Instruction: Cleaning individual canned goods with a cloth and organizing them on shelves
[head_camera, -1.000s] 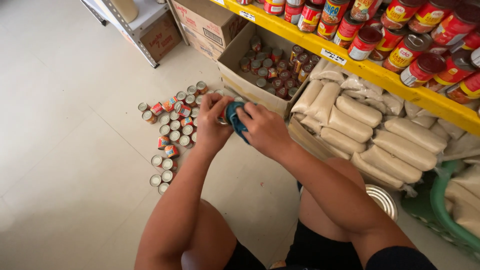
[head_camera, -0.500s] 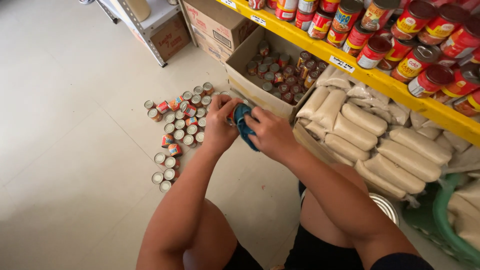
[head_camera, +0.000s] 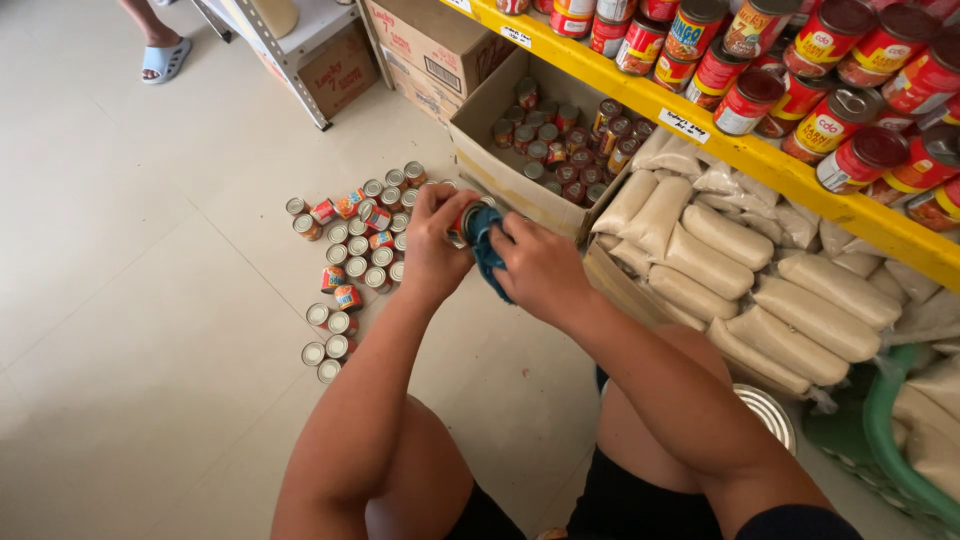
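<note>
Two bare hands meet above a pale tiled floor (head_camera: 130, 300): the left hand (head_camera: 432, 248) is closed around a small can (head_camera: 462, 226), while the right hand (head_camera: 540, 268) presses a blue cloth (head_camera: 486, 246) against it, fingers curled over the fabric. Dozens of similar small cans (head_camera: 355, 255) stand on the floor just beside them. An open cardboard box (head_camera: 520, 185) of cans and stacked pale sacks (head_camera: 720, 270) sit under a yellow shelf (head_camera: 760, 160).

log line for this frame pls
left hand: holds small can | right hand: blue cloth on can | floor: cans
</note>
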